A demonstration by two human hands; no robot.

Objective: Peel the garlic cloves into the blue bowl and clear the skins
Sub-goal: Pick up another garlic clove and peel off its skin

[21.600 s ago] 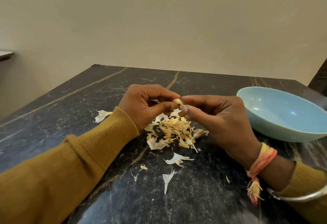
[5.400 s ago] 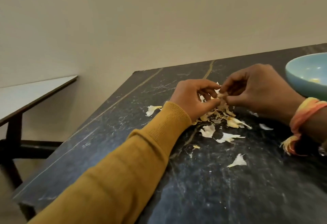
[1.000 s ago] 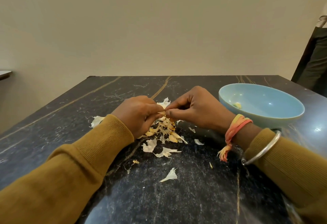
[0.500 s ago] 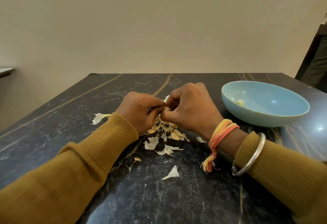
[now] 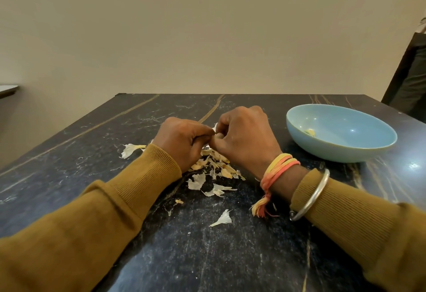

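Currently, the curled fingers of my left hand (image 5: 182, 140) and right hand (image 5: 242, 139) pinch a mostly hidden garlic clove (image 5: 215, 130) above the papery skins (image 5: 216, 167); the round pale-blue bowl (image 5: 345, 153) lies rightward, nearer my right hand.

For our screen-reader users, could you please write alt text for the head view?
The left hand and right hand meet over garlic skins on a dark table, fingers curled together, hiding what they hold. A blue bowl at right holds one clove.
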